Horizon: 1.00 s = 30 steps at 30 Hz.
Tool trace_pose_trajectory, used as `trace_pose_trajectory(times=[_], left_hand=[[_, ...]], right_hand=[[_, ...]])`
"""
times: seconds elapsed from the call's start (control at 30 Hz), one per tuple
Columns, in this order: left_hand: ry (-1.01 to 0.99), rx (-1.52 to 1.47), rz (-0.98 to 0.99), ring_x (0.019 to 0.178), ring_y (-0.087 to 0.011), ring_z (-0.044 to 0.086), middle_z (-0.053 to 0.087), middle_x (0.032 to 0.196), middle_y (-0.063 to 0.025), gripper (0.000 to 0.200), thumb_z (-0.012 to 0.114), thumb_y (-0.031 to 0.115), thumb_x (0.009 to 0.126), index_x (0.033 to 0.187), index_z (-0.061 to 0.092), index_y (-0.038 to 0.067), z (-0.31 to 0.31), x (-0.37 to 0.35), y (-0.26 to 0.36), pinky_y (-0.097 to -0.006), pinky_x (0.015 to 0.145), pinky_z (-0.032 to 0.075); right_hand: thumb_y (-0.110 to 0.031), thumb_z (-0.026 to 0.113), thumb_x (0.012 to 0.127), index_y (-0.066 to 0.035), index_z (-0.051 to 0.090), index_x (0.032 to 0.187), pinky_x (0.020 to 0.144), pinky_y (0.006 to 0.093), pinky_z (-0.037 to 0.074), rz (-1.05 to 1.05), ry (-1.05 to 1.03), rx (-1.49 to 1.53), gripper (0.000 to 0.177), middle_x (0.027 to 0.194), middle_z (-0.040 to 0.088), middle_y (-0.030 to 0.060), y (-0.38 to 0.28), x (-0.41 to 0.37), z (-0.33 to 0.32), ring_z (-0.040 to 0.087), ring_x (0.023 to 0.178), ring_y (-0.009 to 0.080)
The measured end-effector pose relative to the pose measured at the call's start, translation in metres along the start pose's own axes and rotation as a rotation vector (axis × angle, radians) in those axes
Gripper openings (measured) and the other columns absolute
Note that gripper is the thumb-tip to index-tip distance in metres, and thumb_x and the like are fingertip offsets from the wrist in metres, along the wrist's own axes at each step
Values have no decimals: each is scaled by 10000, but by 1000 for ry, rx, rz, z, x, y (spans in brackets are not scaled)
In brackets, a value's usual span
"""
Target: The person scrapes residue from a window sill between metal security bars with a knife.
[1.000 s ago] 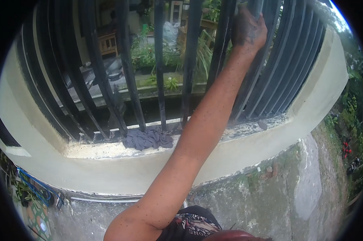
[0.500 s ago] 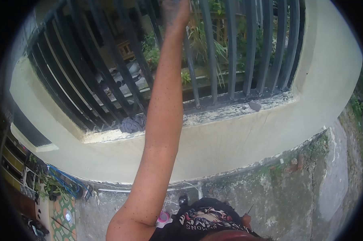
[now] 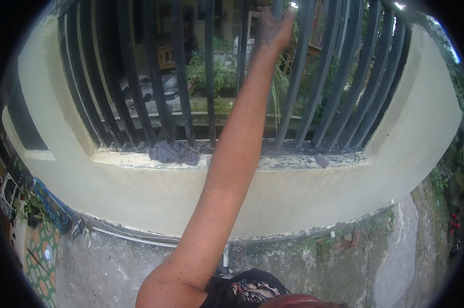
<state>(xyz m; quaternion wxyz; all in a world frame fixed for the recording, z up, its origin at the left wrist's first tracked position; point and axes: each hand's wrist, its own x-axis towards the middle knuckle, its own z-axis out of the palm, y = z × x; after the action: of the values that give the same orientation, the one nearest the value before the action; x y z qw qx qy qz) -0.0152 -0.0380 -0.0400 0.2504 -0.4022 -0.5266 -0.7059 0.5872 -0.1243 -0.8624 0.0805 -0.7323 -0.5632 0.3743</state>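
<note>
My left arm stretches up across the wall to a row of dark grey metal bars (image 3: 298,77). At the top, my left hand (image 3: 275,31) is closed around one upright bar (image 3: 278,7), with the thumb on the right and the fingers on the left. The fingers are somewhat blurred, and I cannot make out whether anything thin lies between palm and bar. Below, a crumpled grey cloth (image 3: 173,153) rests on the ledge at the foot of the bars. A small grey flat piece (image 3: 321,161) lies farther right on that ledge. My right hand is out of view.
The cream wall (image 3: 155,197) has a ledge with peeling paint (image 3: 283,162). At its foot, a white pipe (image 3: 132,237) runs along the concrete ground (image 3: 303,277). Plants (image 3: 216,72) stand behind the bars. A blue hose (image 3: 52,205) and patterned tiles (image 3: 42,262) are at left.
My left hand has moved right along the bars. The view has shifted, and my right hand, seen low with a thin object, has left the picture. Cloth and grey piece stay on the ledge.
</note>
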Motion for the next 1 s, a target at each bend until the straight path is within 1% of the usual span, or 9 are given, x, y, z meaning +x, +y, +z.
trace_pose_trajectory(times=[0.37,0.53,0.6,0.63,0.73,0.8,0.87,0.9,1.0], left_hand=[[-53,-126,52,907,-305,723,737,948,-170,476,721,457,917,1081,665,14,-2,-2,-3,-431,824,553],[-100,-37,-86,871,-259,713,734,907,-122,449,709,465,936,1046,673,31,-7,-8,10,-407,801,549],[8,-80,123,775,-230,691,700,820,-96,430,702,464,944,1011,665,40,-5,-8,11,-393,720,541],[-119,-120,-82,687,-207,659,657,754,-78,432,702,472,944,994,660,44,-8,-8,10,-378,643,525],[-82,-99,2,626,-185,624,626,720,-65,431,700,479,945,986,664,51,-4,-2,-3,-364,586,509],[-111,-91,-82,706,-221,673,672,773,-97,438,702,476,940,1005,672,44,-6,-4,0,-382,663,539],[30,45,146,830,-264,713,718,858,-132,455,700,483,933,1043,679,42,0,2,-12,-401,766,548],[3,-3,100,943,-310,724,743,953,-165,482,697,496,926,1072,685,37,0,2,-11,-421,855,541],[-62,-51,4,932,-308,723,739,962,-171,493,694,510,923,1070,686,40,-6,-4,0,-424,850,543]], right_hand=[[-289,536,981,-14,654,779,565,542,509,-133,9,-69,362,622,639,191,64,0,53,679,616,403],[-272,538,969,-40,658,755,554,557,491,-614,108,-445,338,587,619,169,154,-35,91,668,612,404],[-264,514,988,-26,661,812,567,531,521,-491,102,-441,330,624,652,177,149,-40,100,696,629,364],[-260,502,997,-19,663,840,573,517,536,-429,100,-440,329,642,668,181,147,-42,104,709,638,345],[-266,500,1000,-16,661,848,568,512,534,-272,6,-308,334,644,668,180,127,-16,99,707,634,341],[-271,498,1003,-14,660,854,565,509,533,-188,-23,-223,338,646,668,180,111,6,95,706,631,339],[-275,497,1005,-12,659,859,562,505,531,-121,-40,-144,342,648,667,179,84,22,87,704,629,337],[-277,496,1006,-12,659,861,560,503,530,-100,-46,-117,343,648,667,178,66,23,80,704,627,335],[-284,494,1010,-9,657,869,555,498,528,-74,-56,-58,349,651,666,177,28,25,66,702,623,332]])
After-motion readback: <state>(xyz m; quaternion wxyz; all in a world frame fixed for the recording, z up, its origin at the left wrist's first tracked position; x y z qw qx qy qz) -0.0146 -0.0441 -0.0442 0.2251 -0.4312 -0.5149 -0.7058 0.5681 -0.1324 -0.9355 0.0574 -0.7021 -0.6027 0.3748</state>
